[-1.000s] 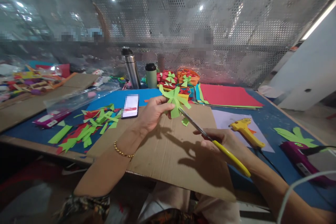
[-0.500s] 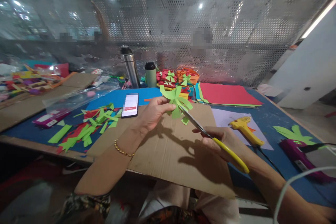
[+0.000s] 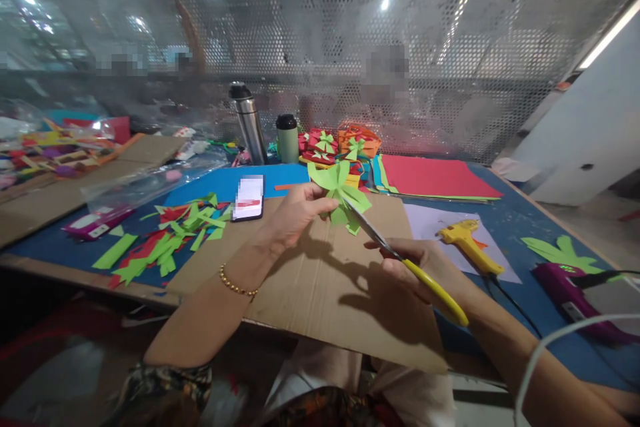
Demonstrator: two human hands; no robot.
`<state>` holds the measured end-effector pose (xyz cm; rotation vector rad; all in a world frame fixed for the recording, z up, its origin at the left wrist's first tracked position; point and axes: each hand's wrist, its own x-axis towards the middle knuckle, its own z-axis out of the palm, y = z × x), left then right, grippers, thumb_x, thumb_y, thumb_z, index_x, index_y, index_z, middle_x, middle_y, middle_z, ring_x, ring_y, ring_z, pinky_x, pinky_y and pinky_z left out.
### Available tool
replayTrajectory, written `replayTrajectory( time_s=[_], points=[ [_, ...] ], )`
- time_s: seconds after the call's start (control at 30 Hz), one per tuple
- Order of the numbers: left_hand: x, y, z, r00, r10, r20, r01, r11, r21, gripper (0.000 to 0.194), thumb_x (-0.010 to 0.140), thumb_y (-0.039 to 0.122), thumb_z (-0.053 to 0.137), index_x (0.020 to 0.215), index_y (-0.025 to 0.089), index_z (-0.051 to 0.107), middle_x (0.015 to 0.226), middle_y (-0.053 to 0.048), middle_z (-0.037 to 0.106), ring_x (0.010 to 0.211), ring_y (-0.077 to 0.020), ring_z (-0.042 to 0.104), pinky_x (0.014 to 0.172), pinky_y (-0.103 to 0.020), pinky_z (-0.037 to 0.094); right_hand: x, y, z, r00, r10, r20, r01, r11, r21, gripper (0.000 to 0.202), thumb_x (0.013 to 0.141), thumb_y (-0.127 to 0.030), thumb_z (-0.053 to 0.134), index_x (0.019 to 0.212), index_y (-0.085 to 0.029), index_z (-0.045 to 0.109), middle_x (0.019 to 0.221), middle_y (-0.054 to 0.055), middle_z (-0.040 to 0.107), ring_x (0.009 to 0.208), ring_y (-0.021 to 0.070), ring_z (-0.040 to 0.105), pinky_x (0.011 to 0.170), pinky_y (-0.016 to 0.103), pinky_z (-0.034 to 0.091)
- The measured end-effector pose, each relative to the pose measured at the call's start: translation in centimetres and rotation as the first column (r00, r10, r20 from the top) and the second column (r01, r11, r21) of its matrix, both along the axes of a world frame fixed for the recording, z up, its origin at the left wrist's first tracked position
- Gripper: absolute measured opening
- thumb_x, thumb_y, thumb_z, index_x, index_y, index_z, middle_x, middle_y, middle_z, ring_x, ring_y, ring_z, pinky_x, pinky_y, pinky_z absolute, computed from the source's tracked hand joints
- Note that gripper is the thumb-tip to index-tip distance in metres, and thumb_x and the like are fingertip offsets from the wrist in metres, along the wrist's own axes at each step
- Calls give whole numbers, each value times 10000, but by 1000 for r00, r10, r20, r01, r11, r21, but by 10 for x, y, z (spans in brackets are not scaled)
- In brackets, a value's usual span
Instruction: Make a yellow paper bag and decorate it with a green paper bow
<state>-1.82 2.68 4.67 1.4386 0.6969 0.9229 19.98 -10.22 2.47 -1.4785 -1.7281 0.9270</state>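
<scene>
My left hand (image 3: 297, 212) pinches a light green paper bow (image 3: 330, 178) between thumb and fingers, above a flat sheet of brown cardboard (image 3: 310, 307). Fingers of my right hand (image 3: 413, 263) wrap round yellow-handled scissors (image 3: 435, 292). The blades point up and left, and their tips meet the bow's lower middle, close to my left thumb. Whether the blades are apart at the tips I cannot tell. Just under the bow, a small green paper scrap (image 3: 353, 229) shows near the blades.
Green and red paper strips (image 3: 173, 240) lie left, beside a phone (image 3: 249, 198). A yellow glue gun (image 3: 467, 243) rests on lilac paper at right, near a purple box (image 3: 575, 300) with cables. Behind stand a steel flask (image 3: 250, 127), a green cup (image 3: 287, 141) and red sheets (image 3: 435, 177).
The bow and both hands have shifted very slightly to the right in view. The grip on bow and scissors is the same.
</scene>
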Motion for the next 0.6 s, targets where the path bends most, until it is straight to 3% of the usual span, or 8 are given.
replayTrajectory(
  time_s=[0.17,0.6],
  points=[
    [0,0,-1,999,-19,-29,19,999,26,72,709,221,771,711,151,752,697,-33,684,688,-151,549,678,-299,425,-1,-3,-1,997,16,-78,-23,996,-82,798,849,-806,632,1178,-93,773,520,-68,404,431,89,349,393,235,252],
    [-1,-1,1,998,-69,4,69,997,-43,90,681,205,701,724,141,749,699,-51,701,672,-149,559,710,-308,452,-3,-6,13,996,-33,-80,23,992,-123,759,716,-827,745,1001,-127,819,535,-43,436,463,100,375,388,240,251]
  ],
)
